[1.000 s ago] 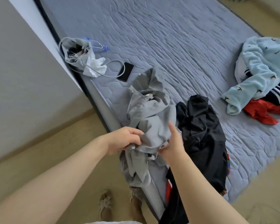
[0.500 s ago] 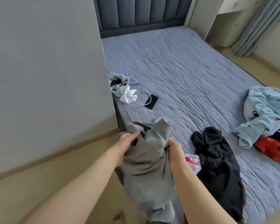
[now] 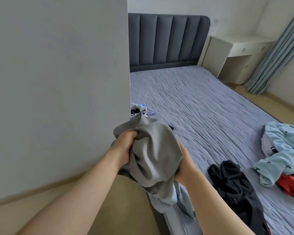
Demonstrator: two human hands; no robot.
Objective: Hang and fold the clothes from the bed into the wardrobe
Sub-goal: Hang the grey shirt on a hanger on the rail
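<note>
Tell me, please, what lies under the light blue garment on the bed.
A red garment pokes out beneath the light blue garment, and white cloth with navy stripes shows at its left edge. The rest underneath is covered.

clothes pile (image 3: 282, 160) on bed (image 3: 202, 106), right

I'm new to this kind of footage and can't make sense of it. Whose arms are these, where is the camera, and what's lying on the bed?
There is no machine here. A person wears one wide-angle camera on the head, looking forward and down, so the two bare arms are their own. The left hand and right hand both grip a bunched grey garment, held up at the near edge of the bed. On the bed lie a black garment, a light blue patterned garment and a red garment beside it. A small pouch sits by the grey panel on the left.
</note>
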